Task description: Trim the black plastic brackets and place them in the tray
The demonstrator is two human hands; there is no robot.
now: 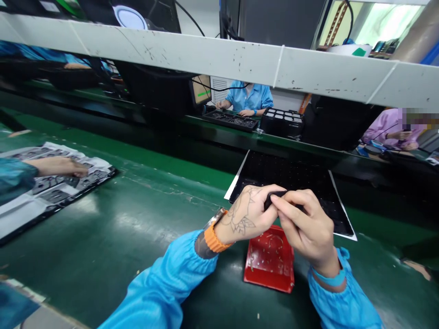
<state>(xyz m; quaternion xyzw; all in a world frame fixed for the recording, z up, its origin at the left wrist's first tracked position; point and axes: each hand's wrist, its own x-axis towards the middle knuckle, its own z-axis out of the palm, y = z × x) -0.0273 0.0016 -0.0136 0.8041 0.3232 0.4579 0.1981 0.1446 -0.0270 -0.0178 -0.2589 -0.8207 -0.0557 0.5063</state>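
Note:
A small black part point(274, 195) is pinched between my two hands, mostly hidden by the fingers, so its kind does not show. My left hand point(248, 212), with an orange watch strap at the wrist, grips it from the left. From the right, my right hand point(307, 224) presses thumb and fingertips onto it. Just below the hands lies a red plastic bin point(269, 278) with tiny light scraps inside. Behind them is a black tray point(274, 167) on a white sheet, partly covered by my hands.
A co-worker's hand point(61, 167) reaches over a tray of dark parts point(56, 194) at the left. The green table point(147, 256) spans the foreground. A grey beam point(240, 59) crosses above. Beyond it, a person in blue point(248, 97) sits near a parts tray point(229, 119).

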